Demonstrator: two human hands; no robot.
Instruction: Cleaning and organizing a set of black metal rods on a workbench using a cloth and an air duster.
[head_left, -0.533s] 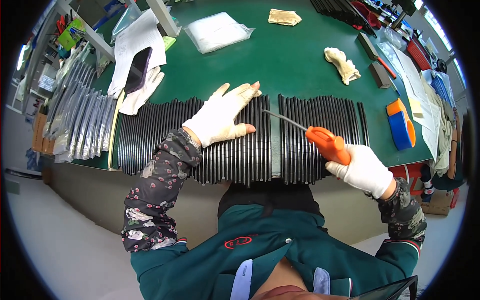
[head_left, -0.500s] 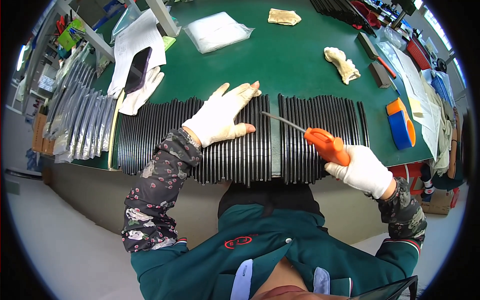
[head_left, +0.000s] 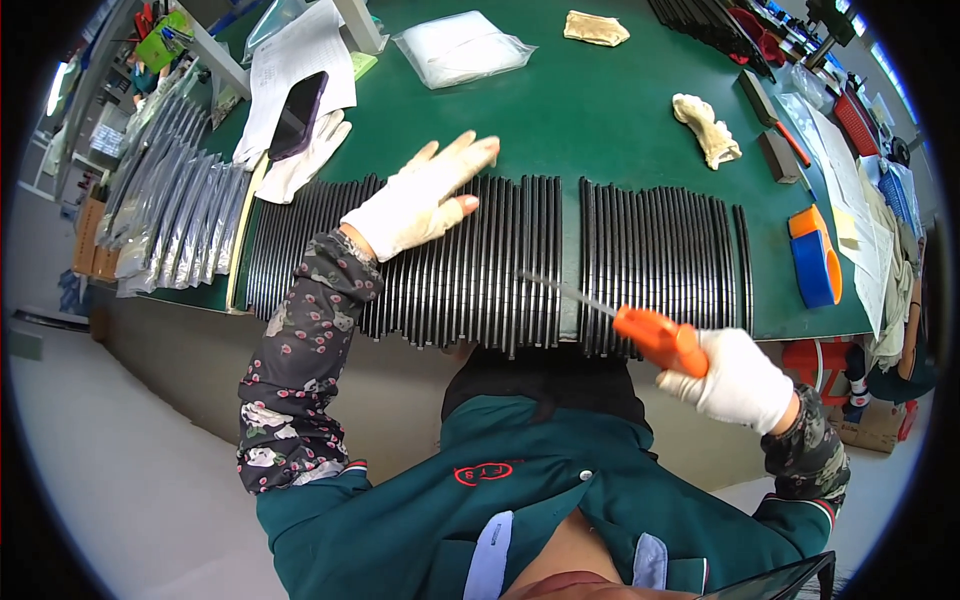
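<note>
My left hand point(head_left: 415, 203), in a white glove with bare thumb and fingertips, lies over the upper part of a row of thin black rods point(head_left: 490, 280). Its fingers are spread and grip nothing. My gloved right hand point(head_left: 738, 382) is closed round the handle of an orange-handled tool point(head_left: 655, 338) with a thin metal shaft. The shaft slants up and left across a narrow gap, its tip over the rods left of that gap. A second group of black rods point(head_left: 660, 265) lies right of the gap, with one rod point(head_left: 744, 270) slightly apart.
Plastic-wrapped rods point(head_left: 185, 225) are stacked at the left edge, near a phone point(head_left: 298, 115) on papers and a spare glove point(head_left: 305, 160). Farther back lies a clear plastic bag point(head_left: 465, 48). On the right are an orange-and-blue tape roll point(head_left: 817, 265) and a crumpled glove point(head_left: 707, 130).
My left hand has shifted left along the rods and slightly away from me. My right hand has drawn the tool lower, nearer my body, with its tip lower over the rods. The whole view has shifted a little.
</note>
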